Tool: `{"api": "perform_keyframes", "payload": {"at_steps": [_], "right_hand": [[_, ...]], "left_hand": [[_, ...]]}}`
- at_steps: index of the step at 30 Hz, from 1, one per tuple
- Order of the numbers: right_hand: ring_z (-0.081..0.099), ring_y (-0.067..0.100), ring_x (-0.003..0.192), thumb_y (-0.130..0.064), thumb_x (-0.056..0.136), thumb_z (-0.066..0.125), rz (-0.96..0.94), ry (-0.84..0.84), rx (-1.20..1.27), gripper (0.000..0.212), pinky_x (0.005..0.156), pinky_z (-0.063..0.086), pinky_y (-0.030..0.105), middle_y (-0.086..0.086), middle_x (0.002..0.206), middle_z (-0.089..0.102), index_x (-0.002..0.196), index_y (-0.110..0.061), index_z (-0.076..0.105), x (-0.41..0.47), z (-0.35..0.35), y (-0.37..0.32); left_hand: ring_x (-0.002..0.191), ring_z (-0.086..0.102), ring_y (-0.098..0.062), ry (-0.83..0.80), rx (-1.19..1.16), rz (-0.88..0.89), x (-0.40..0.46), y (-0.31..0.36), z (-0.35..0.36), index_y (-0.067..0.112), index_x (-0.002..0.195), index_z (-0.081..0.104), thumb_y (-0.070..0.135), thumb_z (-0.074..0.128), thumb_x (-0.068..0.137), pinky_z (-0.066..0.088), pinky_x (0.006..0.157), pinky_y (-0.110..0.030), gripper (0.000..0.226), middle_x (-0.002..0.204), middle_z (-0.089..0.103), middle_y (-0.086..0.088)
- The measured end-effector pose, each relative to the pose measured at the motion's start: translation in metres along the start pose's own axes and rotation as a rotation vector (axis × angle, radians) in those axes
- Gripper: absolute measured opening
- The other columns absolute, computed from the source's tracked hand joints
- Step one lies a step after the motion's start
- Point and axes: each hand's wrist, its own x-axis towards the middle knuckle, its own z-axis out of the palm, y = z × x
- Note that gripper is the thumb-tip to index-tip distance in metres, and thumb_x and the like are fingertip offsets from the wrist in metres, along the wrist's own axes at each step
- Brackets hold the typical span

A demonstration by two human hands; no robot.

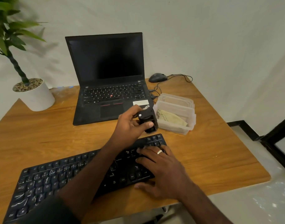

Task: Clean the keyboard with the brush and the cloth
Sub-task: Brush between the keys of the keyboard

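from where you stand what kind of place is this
Most likely a small office or home desk set against a plain wall. A laptop stands open on the wooden table, with a wired mouse beside it and a separate keyboard in front. A potted plant sits at the corner.

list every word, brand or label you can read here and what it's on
"ThinkPad": on the palm rest of the open black laptop, beside the left hand gripping a small black brush.
"Ctrl": on a key of the black desktop keyboard under the right hand.
White sticker on the laptop: blurred, unreadable.
Other key legends: too small or blurred to read.
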Motion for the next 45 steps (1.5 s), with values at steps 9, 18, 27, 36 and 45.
{"api": "perform_keyframes", "payload": {"at_steps": [9,18,27,36,45], "right_hand": [[0.051,0.015,0.124,-0.075,0.083,0.056,-0.008,0.008,0.014,0.063,0.110,0.038,0.048,-0.010,0.129,0.058,0.128,-0.030,0.057,0.002,0.000,0.001],[0.048,0.014,0.131,-0.079,0.082,0.052,0.000,-0.012,-0.027,0.065,0.111,0.035,0.046,-0.009,0.142,0.053,0.127,-0.032,0.058,0.001,-0.001,-0.001],[0.048,0.015,0.133,-0.077,0.083,0.055,0.003,0.015,0.008,0.063,0.112,0.034,0.047,-0.008,0.141,0.054,0.126,-0.030,0.060,0.000,0.000,-0.001],[0.049,0.015,0.130,-0.077,0.083,0.055,0.005,0.014,-0.001,0.063,0.111,0.036,0.047,-0.009,0.139,0.055,0.126,-0.030,0.060,0.002,0.000,0.000],[0.051,0.014,0.126,-0.077,0.086,0.051,0.009,0.044,0.013,0.063,0.110,0.035,0.044,-0.008,0.134,0.058,0.125,-0.029,0.062,0.000,0.001,-0.001]], "left_hand": [[0.081,0.075,-0.013,-0.142,0.044,0.014,-0.003,0.001,0.032,0.006,0.096,0.055,-0.001,0.076,0.082,0.058,0.067,-0.022,0.026,0.096,0.067,-0.008],[0.088,0.069,0.002,-0.062,0.308,0.042,-0.004,-0.004,-0.025,0.012,0.095,0.059,0.006,0.080,0.079,0.054,0.073,-0.012,0.027,0.096,0.068,-0.001],[0.082,0.075,-0.017,-0.072,0.063,-0.031,-0.006,-0.008,-0.003,0.005,0.096,0.057,0.001,0.076,0.083,0.060,0.068,-0.026,0.023,0.099,0.067,-0.010],[0.079,0.074,-0.018,-0.032,0.003,-0.013,-0.012,-0.008,-0.008,0.003,0.095,0.057,-0.002,0.075,0.083,0.060,0.067,-0.029,0.023,0.092,0.065,-0.007],[0.079,0.072,-0.014,-0.012,-0.025,0.031,-0.008,-0.006,0.013,-0.001,0.097,0.053,-0.003,0.074,0.084,0.057,0.066,-0.021,0.025,0.089,0.064,-0.008]]}}
